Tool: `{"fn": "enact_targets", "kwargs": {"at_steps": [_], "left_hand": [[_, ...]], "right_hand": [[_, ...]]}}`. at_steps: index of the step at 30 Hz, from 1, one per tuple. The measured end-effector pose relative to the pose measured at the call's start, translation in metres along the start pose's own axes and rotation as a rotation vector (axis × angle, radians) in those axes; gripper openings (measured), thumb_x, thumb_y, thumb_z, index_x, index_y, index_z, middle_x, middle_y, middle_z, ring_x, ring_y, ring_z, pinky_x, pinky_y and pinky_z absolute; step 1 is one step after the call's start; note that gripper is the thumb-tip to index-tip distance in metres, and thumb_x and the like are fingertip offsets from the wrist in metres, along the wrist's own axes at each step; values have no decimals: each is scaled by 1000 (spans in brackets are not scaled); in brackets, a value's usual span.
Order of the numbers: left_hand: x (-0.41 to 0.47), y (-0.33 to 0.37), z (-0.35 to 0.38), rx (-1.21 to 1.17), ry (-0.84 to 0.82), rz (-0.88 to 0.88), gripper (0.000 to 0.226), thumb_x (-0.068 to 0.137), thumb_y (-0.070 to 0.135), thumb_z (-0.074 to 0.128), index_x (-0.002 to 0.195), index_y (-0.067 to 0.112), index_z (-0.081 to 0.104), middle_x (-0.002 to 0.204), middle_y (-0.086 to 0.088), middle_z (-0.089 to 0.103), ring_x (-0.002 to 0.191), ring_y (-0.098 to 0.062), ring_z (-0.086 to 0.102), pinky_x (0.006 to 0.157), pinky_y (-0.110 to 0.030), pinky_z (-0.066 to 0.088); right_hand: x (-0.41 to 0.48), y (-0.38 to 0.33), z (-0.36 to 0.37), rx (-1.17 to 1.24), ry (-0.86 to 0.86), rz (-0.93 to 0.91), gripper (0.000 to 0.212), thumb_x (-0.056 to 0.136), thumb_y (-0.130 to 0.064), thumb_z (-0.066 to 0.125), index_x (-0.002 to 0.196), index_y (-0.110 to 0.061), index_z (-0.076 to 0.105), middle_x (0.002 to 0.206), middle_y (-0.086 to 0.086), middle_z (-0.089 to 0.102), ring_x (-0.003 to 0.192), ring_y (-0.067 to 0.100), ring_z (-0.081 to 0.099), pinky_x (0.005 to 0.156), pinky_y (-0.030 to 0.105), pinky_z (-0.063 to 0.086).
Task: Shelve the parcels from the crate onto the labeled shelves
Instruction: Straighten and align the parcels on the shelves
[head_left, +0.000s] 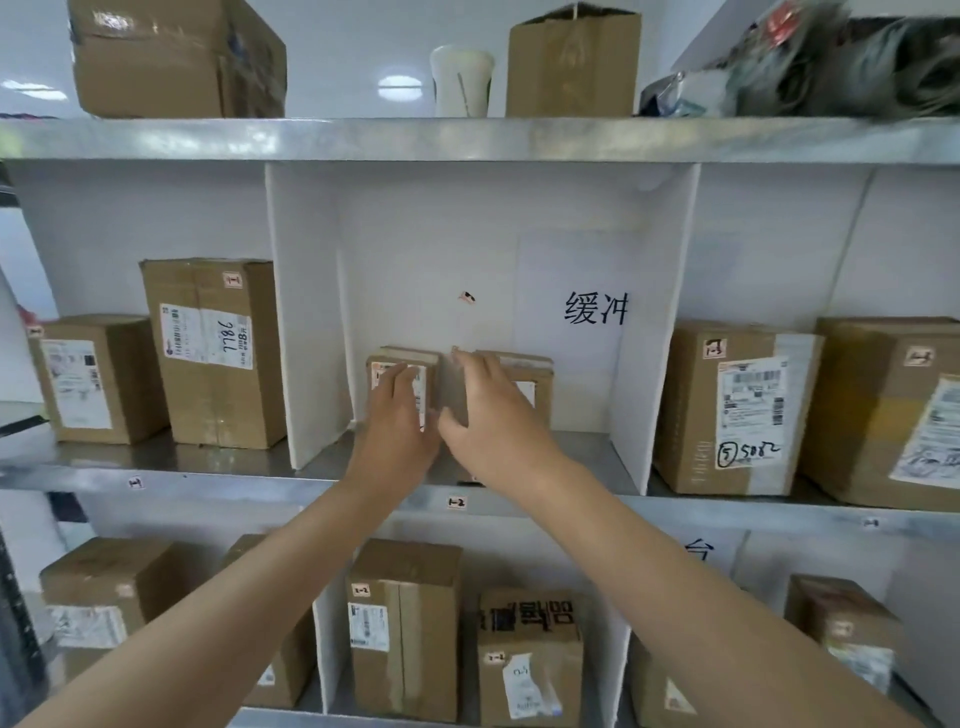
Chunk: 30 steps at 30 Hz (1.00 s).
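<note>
Two small cardboard parcels stand side by side in the middle compartment of the middle shelf (234, 480), above the tag 1-2 (456, 502). My left hand (400, 421) lies flat, fingers straight, against the front of the left parcel (410, 355). My right hand (488, 410) reaches in beside it. Its straight fingers point into the gap between the two parcels, along the left side of the right parcel (537, 382), with the thumb spread out. Neither hand curls round a parcel. The crate is not in view.
White dividers (291, 312) (654, 338) wall the compartment, and a sheet with handwritten characters (595, 309) hangs at its back. Larger boxes fill the left bay (213, 353) and right bay (737, 410). More boxes stand on the lower shelf (405, 623) and top shelf (176, 57).
</note>
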<state>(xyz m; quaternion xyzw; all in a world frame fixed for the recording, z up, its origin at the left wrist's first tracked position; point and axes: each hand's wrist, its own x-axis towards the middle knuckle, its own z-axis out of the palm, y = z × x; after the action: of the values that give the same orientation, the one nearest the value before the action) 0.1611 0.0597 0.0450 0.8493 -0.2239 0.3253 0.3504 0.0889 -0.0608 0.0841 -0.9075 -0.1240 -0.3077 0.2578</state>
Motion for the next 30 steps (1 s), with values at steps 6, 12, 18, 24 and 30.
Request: {"fn": "enact_targets", "kwargs": {"at_steps": [6, 12, 18, 24, 30], "left_hand": [[-8, 2, 24, 31, -135, -54, 55, 92, 18, 55, 140, 1, 34, 137, -13, 42, 126, -29, 40, 102, -40, 36], [-4, -2, 40, -84, -268, -116, 46, 90, 23, 62, 130, 10, 44, 121, -4, 57, 108, -21, 56, 94, -38, 49], [-9, -5, 66, -164, -245, -128, 34, 96, 12, 54, 128, 10, 42, 116, -1, 58, 106, -19, 57, 85, -25, 50], [7, -14, 81, -151, -236, -136, 23, 97, 12, 52, 118, 7, 47, 114, -7, 58, 106, -20, 56, 91, -31, 47], [19, -15, 95, -166, -200, -139, 25, 96, 10, 53, 121, 8, 49, 117, -7, 62, 108, -21, 59, 91, -30, 47]], "right_hand": [[-5, 46, -32, -60, 107, 107, 65, 92, -18, 59, 148, -5, 30, 150, 11, 28, 144, 21, 13, 117, 27, 18], [-6, 79, -17, -43, -59, 343, 62, 91, -32, 60, 141, -7, 34, 141, 11, 36, 137, 27, 23, 105, 37, 32], [-8, 106, 17, 152, -63, 421, 60, 92, -24, 62, 142, -6, 34, 139, 15, 45, 131, 30, 41, 106, 37, 39], [3, 121, 32, 234, -45, 407, 57, 94, -20, 63, 141, -4, 37, 140, 14, 50, 128, 28, 51, 107, 41, 42], [16, 135, 43, 221, -37, 412, 54, 96, -20, 59, 144, -8, 37, 139, 13, 50, 124, 27, 53, 105, 40, 44]]}}
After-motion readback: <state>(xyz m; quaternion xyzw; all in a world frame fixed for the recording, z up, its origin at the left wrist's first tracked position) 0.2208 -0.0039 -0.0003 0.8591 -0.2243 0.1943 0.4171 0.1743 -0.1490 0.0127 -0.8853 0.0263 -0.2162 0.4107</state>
